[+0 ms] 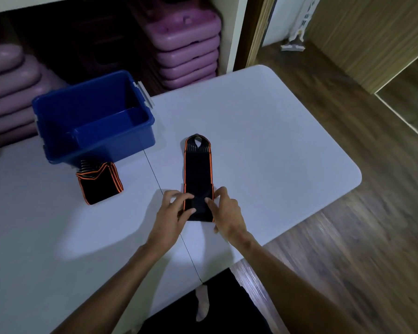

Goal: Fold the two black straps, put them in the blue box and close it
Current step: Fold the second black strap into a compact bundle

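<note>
Two bare hands are seen from the head camera, both brought together over the near end of a black strap (pixel 198 174) with orange edging that is laid out flat and lengthwise on the white table (pixel 275 141). The left hand (pixel 173 213) is reached in from the lower left with the forearm stretched diagonally across the table; its fingers are curled loosely, the fingertips pressed on the strap's left edge and top face near the folded end, so that the strap is pinched rather than fully gripped. The right hand (pixel 227 210) is reached in from the lower right, its wrist bent slightly inward; the thumb and forefinger are closed lightly on the strap's right side, and the remaining fingers are tucked down toward the table. The far end of this strap, where a looped, ribbed section is visible, is pointed away from the person. A second strap (pixel 99 184), already folded into a compact bundle, is set on the table well to the left of the hands, just in front of the blue box (pixel 111 138). The box is stood open near the table's far left edge, with pale latches visible on its rim. Behind it, stacked purple platforms (pixel 188 51) are stored on shelving.
</note>
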